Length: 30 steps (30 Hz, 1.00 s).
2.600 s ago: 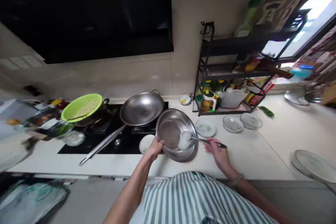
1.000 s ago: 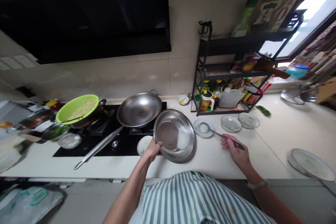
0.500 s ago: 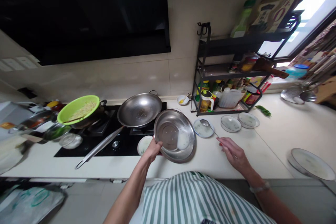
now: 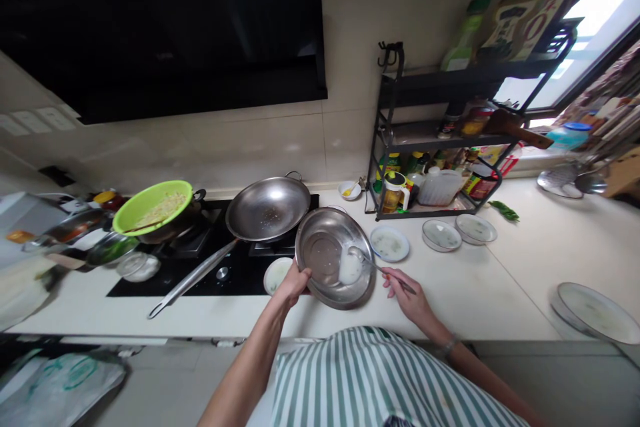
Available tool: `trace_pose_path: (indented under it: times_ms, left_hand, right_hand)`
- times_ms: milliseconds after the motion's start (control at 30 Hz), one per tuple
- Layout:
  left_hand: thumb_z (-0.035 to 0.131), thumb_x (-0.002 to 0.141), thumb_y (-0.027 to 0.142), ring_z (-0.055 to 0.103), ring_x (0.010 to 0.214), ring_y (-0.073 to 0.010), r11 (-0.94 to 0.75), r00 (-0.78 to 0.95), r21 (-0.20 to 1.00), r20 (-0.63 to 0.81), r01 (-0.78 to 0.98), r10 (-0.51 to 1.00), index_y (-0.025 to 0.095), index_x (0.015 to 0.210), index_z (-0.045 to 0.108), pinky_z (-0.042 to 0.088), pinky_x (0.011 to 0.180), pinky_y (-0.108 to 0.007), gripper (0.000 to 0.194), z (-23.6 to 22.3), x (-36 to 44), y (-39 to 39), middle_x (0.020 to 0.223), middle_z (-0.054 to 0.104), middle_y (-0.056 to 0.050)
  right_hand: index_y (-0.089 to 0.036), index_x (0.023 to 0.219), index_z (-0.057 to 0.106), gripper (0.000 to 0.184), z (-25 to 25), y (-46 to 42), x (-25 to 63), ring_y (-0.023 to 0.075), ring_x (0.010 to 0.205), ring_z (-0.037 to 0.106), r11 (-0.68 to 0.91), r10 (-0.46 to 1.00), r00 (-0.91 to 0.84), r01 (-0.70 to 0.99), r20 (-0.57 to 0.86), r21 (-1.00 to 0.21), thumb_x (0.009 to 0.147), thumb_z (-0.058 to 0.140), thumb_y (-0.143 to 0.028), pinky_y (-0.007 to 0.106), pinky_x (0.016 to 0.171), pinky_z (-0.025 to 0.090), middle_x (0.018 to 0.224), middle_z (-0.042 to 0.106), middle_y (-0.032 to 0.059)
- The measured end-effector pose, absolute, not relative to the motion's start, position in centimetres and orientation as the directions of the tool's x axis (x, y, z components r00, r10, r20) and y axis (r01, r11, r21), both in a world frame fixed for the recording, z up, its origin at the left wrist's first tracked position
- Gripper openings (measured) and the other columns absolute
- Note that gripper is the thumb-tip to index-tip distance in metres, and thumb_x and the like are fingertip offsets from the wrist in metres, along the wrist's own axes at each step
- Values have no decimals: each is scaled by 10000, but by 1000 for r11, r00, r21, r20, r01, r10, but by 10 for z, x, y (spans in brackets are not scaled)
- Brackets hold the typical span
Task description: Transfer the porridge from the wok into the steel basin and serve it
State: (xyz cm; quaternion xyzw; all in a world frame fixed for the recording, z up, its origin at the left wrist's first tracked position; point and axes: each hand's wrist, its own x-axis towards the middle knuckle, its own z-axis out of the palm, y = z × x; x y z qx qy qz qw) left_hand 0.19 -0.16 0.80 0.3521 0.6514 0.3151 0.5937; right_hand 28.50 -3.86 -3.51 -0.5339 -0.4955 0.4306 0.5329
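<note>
My left hand [image 4: 296,281] grips the rim of a steel mixing bowl [image 4: 320,240], tilted so that a whitish liquid [image 4: 351,268] pools at its right side. In my right hand [image 4: 407,295] is a metal spoon [image 4: 381,268], its head dipped at the pool inside the bowl. Just right of the bowl lies a plate [image 4: 390,243] with pale liquid and green bits. Two glass dishes [image 4: 442,235] with similar contents sit further right. A small white dish [image 4: 277,273] shows partly behind my left hand.
A wok [image 4: 269,209] with a long handle sits on the black stove [image 4: 150,283]. Left of it is a green basin [image 4: 157,208] of pale shreds. A black rack [image 4: 435,141] holds bottles and jars. Another dish [image 4: 595,313] stands at the far right.
My right hand has moved left with the spoon, from over the plate to the bowl. The spoon's head is now inside the bowl. My left hand keeps its grip on the tilted bowl.
</note>
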Motion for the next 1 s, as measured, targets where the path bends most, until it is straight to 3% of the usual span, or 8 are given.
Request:
trace_pose_path:
  times_ms: [233,1000]
  left_hand:
    - [518,804,128,619,613,-144,563,-55,822,-560,83,826,185,1266,407,550,577,-298,479,10,1,-2,911,657,-61]
    - [522,795,130,590,580,-124,561,-62,825,-558,63,827,192,1239,419,523,554,-272,460,3,-2,0,887,648,-53]
  right_hand:
    - [-162,860,681,471,-43,-32,285,194,540,653,-120,914,369,-152,-169,-981,647,735,-579,309,494,540,644,722,67]
    - [-155,861,693,456,-25,-37,290,196,561,650,-125,922,334,-229,-198,-965,638,775,-544,296,490,518,655,726,84]
